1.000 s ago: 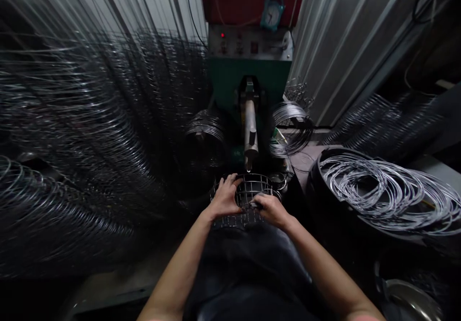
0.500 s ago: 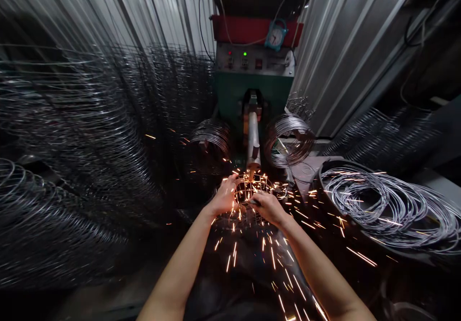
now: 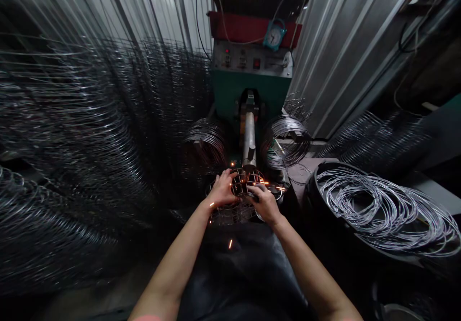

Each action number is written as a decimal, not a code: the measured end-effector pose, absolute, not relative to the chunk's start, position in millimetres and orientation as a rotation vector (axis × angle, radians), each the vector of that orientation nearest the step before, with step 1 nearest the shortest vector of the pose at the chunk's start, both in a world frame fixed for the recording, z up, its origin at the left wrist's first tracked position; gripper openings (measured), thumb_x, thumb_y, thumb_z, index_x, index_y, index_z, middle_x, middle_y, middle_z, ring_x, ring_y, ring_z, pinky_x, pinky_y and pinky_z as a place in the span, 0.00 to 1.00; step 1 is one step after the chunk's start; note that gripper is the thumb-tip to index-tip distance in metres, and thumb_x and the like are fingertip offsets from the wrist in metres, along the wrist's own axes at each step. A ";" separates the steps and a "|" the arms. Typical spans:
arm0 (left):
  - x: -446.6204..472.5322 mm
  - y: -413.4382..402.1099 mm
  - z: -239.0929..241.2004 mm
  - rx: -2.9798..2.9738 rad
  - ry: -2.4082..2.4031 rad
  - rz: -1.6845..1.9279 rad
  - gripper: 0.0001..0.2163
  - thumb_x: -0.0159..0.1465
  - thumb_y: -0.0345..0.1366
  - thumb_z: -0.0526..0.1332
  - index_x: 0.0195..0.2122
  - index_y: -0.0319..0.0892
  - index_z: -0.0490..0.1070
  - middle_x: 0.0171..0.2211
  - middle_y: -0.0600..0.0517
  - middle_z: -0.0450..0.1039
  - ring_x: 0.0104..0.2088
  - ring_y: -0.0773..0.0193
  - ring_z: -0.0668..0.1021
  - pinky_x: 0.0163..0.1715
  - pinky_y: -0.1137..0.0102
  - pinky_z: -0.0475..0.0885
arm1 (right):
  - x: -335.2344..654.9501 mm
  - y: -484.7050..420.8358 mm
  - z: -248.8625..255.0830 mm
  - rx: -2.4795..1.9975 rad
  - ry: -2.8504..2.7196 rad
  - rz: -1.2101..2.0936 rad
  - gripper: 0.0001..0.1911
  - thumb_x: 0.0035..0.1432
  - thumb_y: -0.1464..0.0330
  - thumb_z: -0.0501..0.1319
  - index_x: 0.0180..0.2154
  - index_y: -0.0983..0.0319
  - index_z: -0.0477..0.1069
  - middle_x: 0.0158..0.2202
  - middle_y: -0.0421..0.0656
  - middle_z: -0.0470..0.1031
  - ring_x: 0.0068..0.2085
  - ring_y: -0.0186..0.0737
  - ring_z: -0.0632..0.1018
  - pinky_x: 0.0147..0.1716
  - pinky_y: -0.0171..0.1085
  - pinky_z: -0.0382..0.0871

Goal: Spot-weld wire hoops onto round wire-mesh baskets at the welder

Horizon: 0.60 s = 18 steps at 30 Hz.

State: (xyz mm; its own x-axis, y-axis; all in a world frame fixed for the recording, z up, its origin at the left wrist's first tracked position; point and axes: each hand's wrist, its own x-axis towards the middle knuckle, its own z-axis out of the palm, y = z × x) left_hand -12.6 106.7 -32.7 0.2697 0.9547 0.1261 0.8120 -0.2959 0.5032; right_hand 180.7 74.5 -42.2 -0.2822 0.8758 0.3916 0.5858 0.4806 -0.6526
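Observation:
My left hand (image 3: 222, 189) and my right hand (image 3: 264, 204) grip a round cage of welded steel wire (image 3: 234, 214) from either side. Its top (image 3: 247, 182) sits right under the tip of the vertical electrode arm (image 3: 249, 141) of a green spot-welding machine (image 3: 248, 90). A few orange sparks fly from the contact point. My right fingers curl over the wires near the cage's right side, partly hiding a dark part there. The cage's underside is hidden.
Hoops of wire hang in dense rows at left (image 3: 72, 119) and right (image 3: 374, 138), with coils (image 3: 284, 141) beside the machine. A black tub (image 3: 324, 206) holding wire rings stands at my right. Corrugated metal walls (image 3: 345, 47) flank the machine.
A spark burst absent a second ago flared half a second ago and has shrunk to a few sparks. The cage sits slightly higher and further left under the electrode.

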 end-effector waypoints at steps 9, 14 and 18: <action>-18.0 129.1 -27.5 2.160 1.696 0.573 0.45 0.40 0.40 0.74 0.59 0.37 0.56 0.63 0.33 0.48 0.64 0.46 0.52 0.61 0.48 0.47 | 230.2 2.9 -115.6 -1.399 -1.055 1.202 0.24 0.51 0.53 0.60 0.44 0.63 0.69 0.27 0.41 0.73 0.25 0.37 0.72 0.25 0.35 0.67; -13.1 138.7 -23.8 2.144 1.714 0.548 0.45 0.40 0.41 0.73 0.59 0.36 0.58 0.63 0.32 0.49 0.64 0.45 0.54 0.60 0.50 0.51 | 245.1 -27.0 -156.1 -1.503 -1.078 0.946 0.22 0.47 0.52 0.62 0.38 0.61 0.69 0.32 0.44 0.75 0.35 0.44 0.76 0.39 0.42 0.68; -16.8 132.4 -23.0 2.130 1.674 0.574 0.45 0.43 0.43 0.72 0.61 0.38 0.55 0.64 0.33 0.46 0.64 0.43 0.52 0.60 0.46 0.46 | 261.9 -29.8 -156.9 -1.438 -0.751 1.084 0.19 0.47 0.55 0.63 0.38 0.60 0.69 0.28 0.40 0.73 0.28 0.39 0.75 0.28 0.38 0.70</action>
